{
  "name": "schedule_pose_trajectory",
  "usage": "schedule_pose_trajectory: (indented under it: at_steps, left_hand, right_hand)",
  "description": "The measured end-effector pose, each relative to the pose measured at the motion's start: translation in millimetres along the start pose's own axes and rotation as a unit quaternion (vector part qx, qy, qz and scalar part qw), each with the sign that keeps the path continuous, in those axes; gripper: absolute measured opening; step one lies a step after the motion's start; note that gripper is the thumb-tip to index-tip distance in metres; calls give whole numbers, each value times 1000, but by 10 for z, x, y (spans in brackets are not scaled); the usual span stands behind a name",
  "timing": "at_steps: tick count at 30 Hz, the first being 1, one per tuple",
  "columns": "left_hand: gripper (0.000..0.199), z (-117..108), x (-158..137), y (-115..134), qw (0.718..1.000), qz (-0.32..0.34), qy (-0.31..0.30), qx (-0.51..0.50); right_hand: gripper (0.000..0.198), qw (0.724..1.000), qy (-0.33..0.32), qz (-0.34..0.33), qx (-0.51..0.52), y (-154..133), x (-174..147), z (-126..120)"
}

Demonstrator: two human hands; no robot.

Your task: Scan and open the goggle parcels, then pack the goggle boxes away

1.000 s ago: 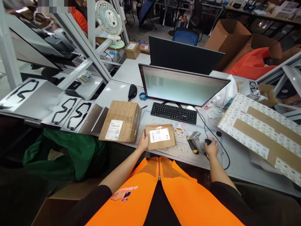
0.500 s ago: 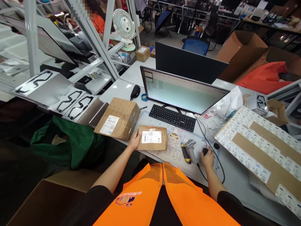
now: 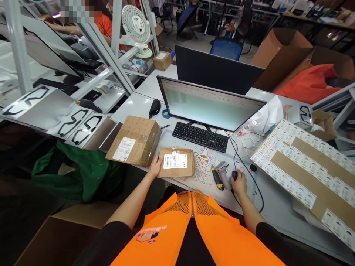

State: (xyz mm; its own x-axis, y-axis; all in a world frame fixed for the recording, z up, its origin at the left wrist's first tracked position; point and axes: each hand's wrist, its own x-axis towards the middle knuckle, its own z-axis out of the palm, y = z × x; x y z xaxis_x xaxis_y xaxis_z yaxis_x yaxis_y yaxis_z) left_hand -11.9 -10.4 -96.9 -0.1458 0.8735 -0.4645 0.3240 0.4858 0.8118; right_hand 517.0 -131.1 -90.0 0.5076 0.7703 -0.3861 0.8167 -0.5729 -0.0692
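The room is a wide packing floor, with metal shelf posts [image 3: 116, 74] to my left, open cardboard cartons [image 3: 277, 48] and an orange bag [image 3: 307, 81] behind my station, and another person in orange beyond the shelving. My counter [image 3: 138, 103] is pale grey and crowded. A lit monitor [image 3: 210, 105] stands in the middle with a second screen back to back behind it, and a black keyboard [image 3: 200, 136] lies under it. To the right lies a big flattened sheet of cardboard covered in label stickers [image 3: 305, 170]. To the left sits a larger brown box [image 3: 134, 140] with its label up.

Over the last second little has shifted. The small parcel [image 3: 176, 162] has turned slightly, so its white label now sits squarer to me, and it lies flat on the counter just in front of the keyboard, beside the larger box. My left hand [image 3: 155, 166] still grips its left edge, fingers curled round it. My right hand [image 3: 238, 181] has stayed closed over the black mouse [image 3: 235, 174], with the barcode scanner [image 3: 222, 173] lying just beside it, untouched. I judge I am working at the screen while I steady the parcel.
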Motion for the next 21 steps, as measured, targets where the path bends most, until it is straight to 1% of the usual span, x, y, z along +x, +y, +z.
schedule_pose_trajectory:
  at_steps: [2,4,6,8,9,11,13,15,18,21]
  left_hand:
    - [67,-4,-13,19,1000,-4,-1,-7]
    - [65,-11,-22,40,1000,-9,-3,-13]
    - [64,-19,-24,53,1000,-18,-11,-13]
    - [63,-22,-23,51,999,-26,-17,-11]
    - [63,-19,-20,43,999,-27,-16,-12]
    - [64,-9,-13,18,1000,-15,-12,-14]
    - [63,3,-3,-8,1000,0,-7,-13]
    - [63,12,7,-27,1000,7,-10,-10]
    - [63,11,11,-31,1000,2,-16,-8]
    - [63,-1,1,-12,1000,-11,-14,-4]
  right_hand:
    - [71,1000,6,8,3,-22,9,-37]
    - [70,999,38,3,15,-99,42,-110]
    - [66,995,83,-34,43,-273,98,-211]
    - [62,987,105,-93,77,-563,168,-314]
    - [59,984,99,-119,91,-745,209,-355]
    - [54,981,53,-155,103,-1146,306,-403]
    - [51,982,-11,-171,79,-1527,420,-402]
    - [47,980,-54,-184,45,-1825,530,-368]
    - [42,983,-84,-165,-11,-2084,646,-309]
    - [41,982,-111,-140,-53,-2212,714,-298]
